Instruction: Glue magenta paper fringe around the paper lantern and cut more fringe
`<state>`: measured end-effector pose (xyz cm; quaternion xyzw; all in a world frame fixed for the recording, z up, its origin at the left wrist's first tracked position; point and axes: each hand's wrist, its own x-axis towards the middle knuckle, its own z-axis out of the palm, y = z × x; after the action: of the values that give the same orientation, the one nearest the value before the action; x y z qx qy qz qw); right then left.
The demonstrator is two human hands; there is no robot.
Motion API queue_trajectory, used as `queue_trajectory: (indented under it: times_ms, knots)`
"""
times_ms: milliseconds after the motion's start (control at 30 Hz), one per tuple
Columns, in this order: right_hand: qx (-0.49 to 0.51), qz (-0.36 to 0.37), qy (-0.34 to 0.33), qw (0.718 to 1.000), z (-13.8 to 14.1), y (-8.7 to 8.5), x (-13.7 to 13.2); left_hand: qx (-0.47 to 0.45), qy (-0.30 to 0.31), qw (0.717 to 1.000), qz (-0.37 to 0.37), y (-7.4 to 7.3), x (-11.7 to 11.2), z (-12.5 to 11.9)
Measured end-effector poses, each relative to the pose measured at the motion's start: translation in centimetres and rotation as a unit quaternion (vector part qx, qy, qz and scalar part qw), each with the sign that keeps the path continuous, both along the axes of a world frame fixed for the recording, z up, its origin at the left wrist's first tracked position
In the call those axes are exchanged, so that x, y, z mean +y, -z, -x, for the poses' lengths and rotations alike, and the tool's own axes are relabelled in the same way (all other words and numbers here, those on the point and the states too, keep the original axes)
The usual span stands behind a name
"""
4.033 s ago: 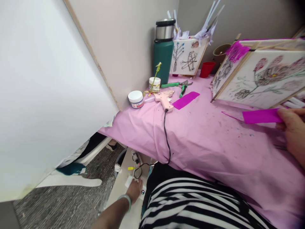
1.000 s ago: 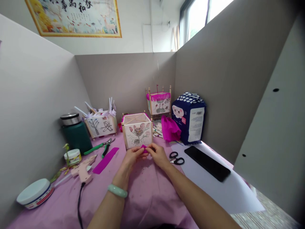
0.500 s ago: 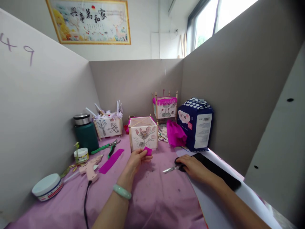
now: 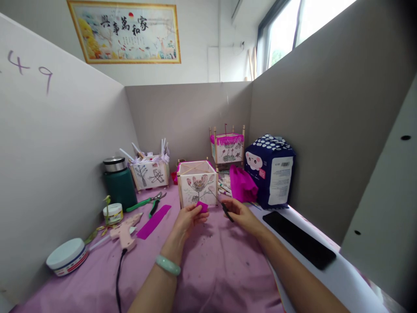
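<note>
Magenta paper [image 4: 202,206] sits pinched in my left hand [image 4: 189,217]; my right hand [image 4: 239,214], just beside it, grips scissors [image 4: 224,208], blades angled toward the paper, opening unclear.

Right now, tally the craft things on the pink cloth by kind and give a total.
Paper lanterns: 3
Magenta paper pieces: 3, folded bit in left hand, strip, crumpled heap
Cutting tools: 2, scissors in right hand, green pruners
Glue gun: 1
Total: 9
</note>
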<state>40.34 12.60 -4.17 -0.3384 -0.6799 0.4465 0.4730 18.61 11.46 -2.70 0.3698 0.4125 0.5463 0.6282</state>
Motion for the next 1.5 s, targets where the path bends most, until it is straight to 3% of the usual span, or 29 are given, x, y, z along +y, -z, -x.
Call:
queue_trajectory:
  times_ms: [167, 300, 567, 1233, 1500]
  knots:
    - [-0.099, -0.047, 0.044, 0.993, 0.1, 2.1, 0.1, -0.012, -0.003, 1.0, -0.011, 0.0, -0.2, 0.0]
    - [-0.13, -0.046, 0.012, 0.99, -0.4, 1.9, -0.5, 0.01, 0.01, 1.0, -0.011, -0.1, -0.3, 0.0]
    - [-0.18, -0.122, -0.016, 0.976, 0.1, 1.5, -1.1, 0.03, 0.034, 0.999, -0.012, -0.2, -0.5, -0.1]
    - [-0.162, -0.138, -0.007, 0.977, 0.3, 2.4, -0.7, 0.068, 0.004, 0.998, -0.004, -0.1, -0.3, -0.4]
    - [-0.176, -0.147, -0.008, 0.973, 0.2, 1.8, -1.1, 0.071, 0.01, 0.997, -0.006, 0.0, -0.2, -0.3]
